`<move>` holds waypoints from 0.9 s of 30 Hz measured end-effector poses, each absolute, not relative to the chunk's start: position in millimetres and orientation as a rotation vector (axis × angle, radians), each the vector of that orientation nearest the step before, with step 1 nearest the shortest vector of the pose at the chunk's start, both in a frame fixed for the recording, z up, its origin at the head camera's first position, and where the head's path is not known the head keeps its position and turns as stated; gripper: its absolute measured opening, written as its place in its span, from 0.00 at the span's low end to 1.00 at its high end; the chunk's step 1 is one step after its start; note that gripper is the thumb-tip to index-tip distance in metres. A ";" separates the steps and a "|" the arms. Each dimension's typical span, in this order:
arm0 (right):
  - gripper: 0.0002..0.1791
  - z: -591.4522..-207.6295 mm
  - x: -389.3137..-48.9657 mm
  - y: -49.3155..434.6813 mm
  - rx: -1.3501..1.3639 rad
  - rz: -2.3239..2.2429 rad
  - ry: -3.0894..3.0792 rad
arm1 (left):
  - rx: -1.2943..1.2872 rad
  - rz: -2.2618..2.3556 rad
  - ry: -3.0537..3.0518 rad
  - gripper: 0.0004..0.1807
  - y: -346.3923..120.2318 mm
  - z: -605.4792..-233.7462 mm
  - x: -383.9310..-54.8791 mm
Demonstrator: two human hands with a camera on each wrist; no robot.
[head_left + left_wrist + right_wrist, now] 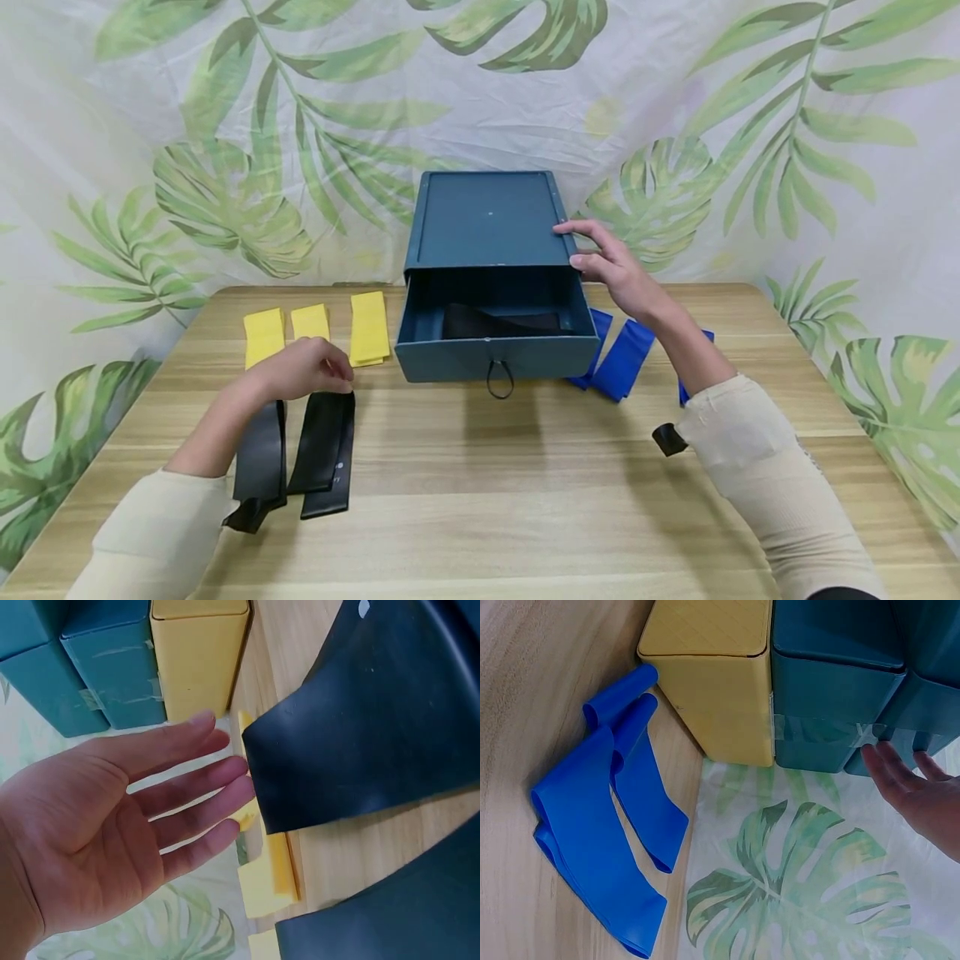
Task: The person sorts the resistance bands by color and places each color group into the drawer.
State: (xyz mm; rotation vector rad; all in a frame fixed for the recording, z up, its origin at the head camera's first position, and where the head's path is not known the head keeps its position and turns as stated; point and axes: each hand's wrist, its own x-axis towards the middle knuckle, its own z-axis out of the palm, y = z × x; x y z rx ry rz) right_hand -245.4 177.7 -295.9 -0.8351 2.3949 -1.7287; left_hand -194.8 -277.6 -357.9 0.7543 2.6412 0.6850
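Note:
My left hand (pixel 300 371) is over the far ends of the flat black bands (pixel 322 442) on the table's left. In the left wrist view its fingers are fairly straight, the fingertips at the edge of a black band (pixel 360 742), with no grip visible. At the blue-green drawer box (pixel 491 218), my right hand (pixel 611 267) touches the right side and top edge with spread fingers. The pulled-out drawer (pixel 498 358) faces me, with a folded black band (pixel 502 322) inside it. A small dark loop hangs from the drawer's front.
Folded yellow bands (pixel 369 327) lie left of the box. Blue bands (pixel 624 360) lie to its right, partly behind my right arm. Below the blue-green box, a yellow box (pixel 712 705) shows in the wrist views. A leaf-print cloth (pixel 337 125) hangs behind the wooden table (pixel 465 517).

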 end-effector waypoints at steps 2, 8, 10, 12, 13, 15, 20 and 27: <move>0.28 -296.0 -245.3 177.2 -0.838 -1.725 2.398 | 0.748 0.689 2.595 0.03 -280.1 -358.9 -194.9; 0.27 -298.0 -246.4 176.7 -0.847 -1.707 2.415 | 0.714 0.673 2.522 0.06 -285.5 -361.5 -194.7; 0.27 -298.4 -246.3 177.0 -0.846 -1.700 2.422 | 0.692 0.659 2.508 0.08 -286.3 -362.6 -195.1; 0.27 -298.3 -246.1 177.2 -0.848 -1.702 2.420 | 0.679 0.647 2.502 0.10 -286.2 -363.9 -195.9; 0.27 -298.0 -245.6 177.3 -0.850 -1.703 2.420 | 0.672 0.637 2.506 0.10 -285.7 -364.5 -196.4; 0.27 -297.1 -244.9 177.3 -0.855 -1.709 2.416 | 0.661 0.614 2.520 0.11 -284.6 -365.5 -197.2; 0.27 -296.6 -243.9 176.9 -0.863 -1.709 2.417 | 0.633 0.560 2.562 0.11 -283.1 -369.6 -198.1; 0.27 -298.6 -243.1 177.1 -0.869 -1.713 2.420 | 0.672 0.557 2.601 0.07 -280.8 -370.8 -199.8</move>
